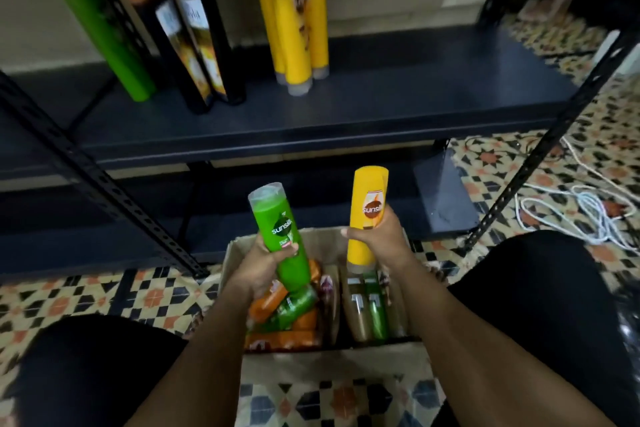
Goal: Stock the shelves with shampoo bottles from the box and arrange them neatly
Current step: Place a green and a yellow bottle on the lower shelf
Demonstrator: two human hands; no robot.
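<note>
- The shelf (346,104) fills the upper view, a dark board on perforated black uprights. I read the sorting by colour as deliberate: a tall green bottle on the shelf (104,28) at the left, two dark bottles (194,45) beside it, then a tight cluster of yellow bottles on the shelf (298,21) near the middle. The right half of the board looks bare, so I judge there is room for new stock.
- The cardboard box (311,239) sits on the patterned floor between my knees, just below the shelf front, presumably so each lift stays short.
- Inside the box, the left side holds orange and green bottles (287,308) lying jumbled across one another; the right side holds brownish and green bottles (367,308) standing in a row, caps towards me. Plenty remains, so I judge the task is partway done.
- The green bottle (280,236) is gripped by my left hand (266,263) around its lower half, fingers wrapped round, tilted left, raised above the box.
- The yellow bottle (367,215) is held by my right hand (377,236) at mid-body, nearly upright, also just above the box.
- I would guess each goes to its matching colour group.
- White cables (581,211) lie coiled on the floor at right.
</note>
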